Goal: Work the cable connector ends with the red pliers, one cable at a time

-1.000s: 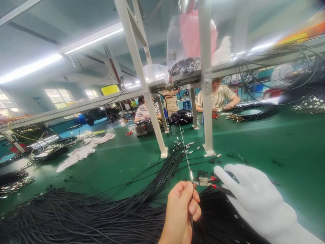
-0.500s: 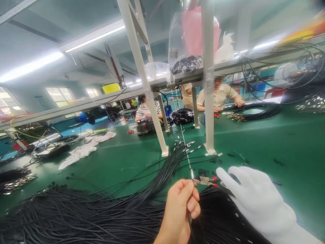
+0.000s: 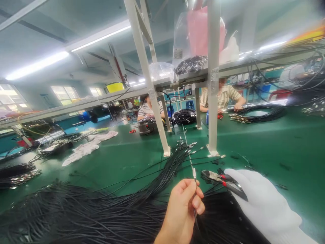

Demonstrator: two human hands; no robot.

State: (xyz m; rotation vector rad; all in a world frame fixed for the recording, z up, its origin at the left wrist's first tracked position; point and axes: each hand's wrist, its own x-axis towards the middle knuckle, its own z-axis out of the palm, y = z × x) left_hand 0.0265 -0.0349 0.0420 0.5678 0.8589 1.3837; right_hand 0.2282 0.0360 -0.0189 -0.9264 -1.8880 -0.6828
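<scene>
The cable (image 3: pixel 194 173), a thin black one with a short metal sleeve near its end, stands almost upright at 6 o'clock in my view. It is pinched between the thumb and forefinger of my bare left hand (image 3: pixel 184 206), whose other fingers are curled in below. Above the pinch it runs on as a fine bright wire toward 12 o'clock.

My right hand (image 3: pixel 261 203), in a white glove, sits at 4 o'clock and is closed around the red-and-black handles of the pliers (image 3: pixel 218 177). Their nose points toward 9 o'clock and stops just beside the metal sleeve without touching it. I cannot tell whether the nose is shut.

Under both hands, spreading out to 8 o'clock, lies a thick heap of black cables (image 3: pixel 101 217) on the green table (image 3: pixel 274 142). Its loose ends fan up toward the foot of a white frame post (image 3: pixel 213 101) at 12 o'clock.

A white cloth (image 3: pixel 88 147) lies at 10 o'clock. Past the post, at 1 o'clock, a person in a striped shirt (image 3: pixel 223 96) sits with both hands on the table by a cable coil (image 3: pixel 256 113).
</scene>
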